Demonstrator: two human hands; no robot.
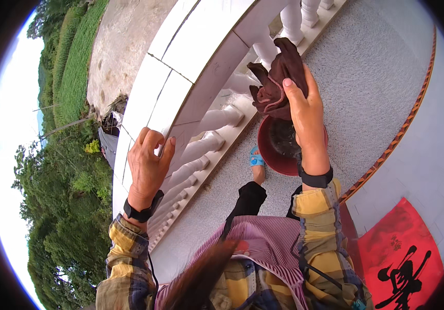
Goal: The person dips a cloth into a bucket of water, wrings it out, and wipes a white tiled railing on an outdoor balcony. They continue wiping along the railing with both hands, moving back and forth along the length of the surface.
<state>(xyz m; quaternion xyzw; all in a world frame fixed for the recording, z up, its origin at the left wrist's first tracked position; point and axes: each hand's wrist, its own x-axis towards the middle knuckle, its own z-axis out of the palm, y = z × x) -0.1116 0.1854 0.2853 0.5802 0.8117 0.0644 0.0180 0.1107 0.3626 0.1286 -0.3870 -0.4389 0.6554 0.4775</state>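
Note:
My right hand (pixel 302 111) grips a wet-looking dark brown cloth (pixel 279 72) above a red basin (pixel 279 165), which holds water and is partly hidden by the cloth and hand. My left hand (pixel 148 160) is curled at the inner edge of the white tiled railing top (pixel 175 62); whether anything small is inside its fingers I cannot make out.
White balusters (pixel 217 118) line the railing beside me. My foot in a blue sandal (pixel 256 160) is on the speckled floor (pixel 356 82). A red paper (pixel 387 232) with black brushwork is at lower right. Trees (pixel 62 206) and a concrete yard (pixel 113 46) lie beyond the railing.

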